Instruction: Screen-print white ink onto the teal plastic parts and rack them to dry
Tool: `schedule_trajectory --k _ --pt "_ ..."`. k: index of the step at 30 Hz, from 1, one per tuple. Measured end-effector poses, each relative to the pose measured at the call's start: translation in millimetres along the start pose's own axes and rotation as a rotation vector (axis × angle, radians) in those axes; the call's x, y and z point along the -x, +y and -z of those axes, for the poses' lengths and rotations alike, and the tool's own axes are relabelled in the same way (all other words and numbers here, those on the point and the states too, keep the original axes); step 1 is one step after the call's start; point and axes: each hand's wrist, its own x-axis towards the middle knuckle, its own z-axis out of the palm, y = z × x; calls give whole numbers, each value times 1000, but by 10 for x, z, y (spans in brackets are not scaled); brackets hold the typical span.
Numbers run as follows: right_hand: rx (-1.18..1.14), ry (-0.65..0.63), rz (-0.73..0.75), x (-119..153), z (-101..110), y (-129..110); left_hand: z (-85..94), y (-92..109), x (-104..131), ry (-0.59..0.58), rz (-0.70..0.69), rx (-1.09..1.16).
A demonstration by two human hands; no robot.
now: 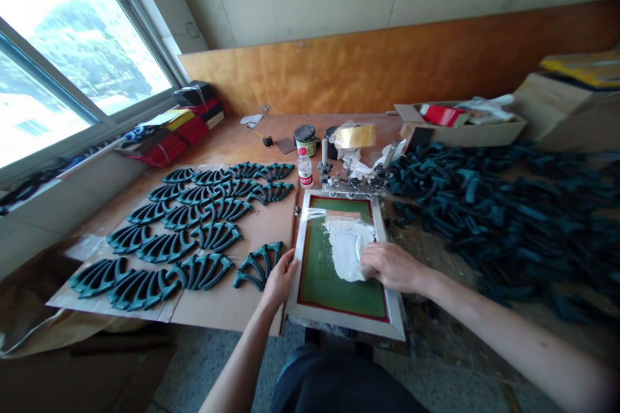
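Note:
In front of me lies a screen-printing frame [396,316] with a pale border and green mesh [314,284]. A thick patch of white ink [343,245] is spread over the mesh's middle and upper part. My right hand [390,266] is closed at the near end of that patch, on an ink-smeared squeegee [369,271] mostly hidden by the fingers and ink. My left hand [281,276] grips the frame's left edge. Just left of it, a fan-shaped group of dark green curved parts [259,264] lies on cardboard.
Rows of dark green curved parts [165,242] cover the cardboard [208,310] at left. A large loose heap [465,193] fills the right. Behind the frame stand metal clamps [329,174], a bottle [305,171] and a can [305,139]. An open carton [479,134] sits farther back.

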Motion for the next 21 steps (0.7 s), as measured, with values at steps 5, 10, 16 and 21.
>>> schedule_trajectory --k 5,10,16,21 --pt "104 259 -18 22 -249 -65 -6 40 14 -11 18 63" --pt "54 185 -19 71 -194 -88 -13 173 72 -55 23 159" --pt "145 293 -389 -468 390 228 167 638 242 -128 90 240" --pt "171 551 -621 -263 681 655 313 1313 300 -55 -74 311"
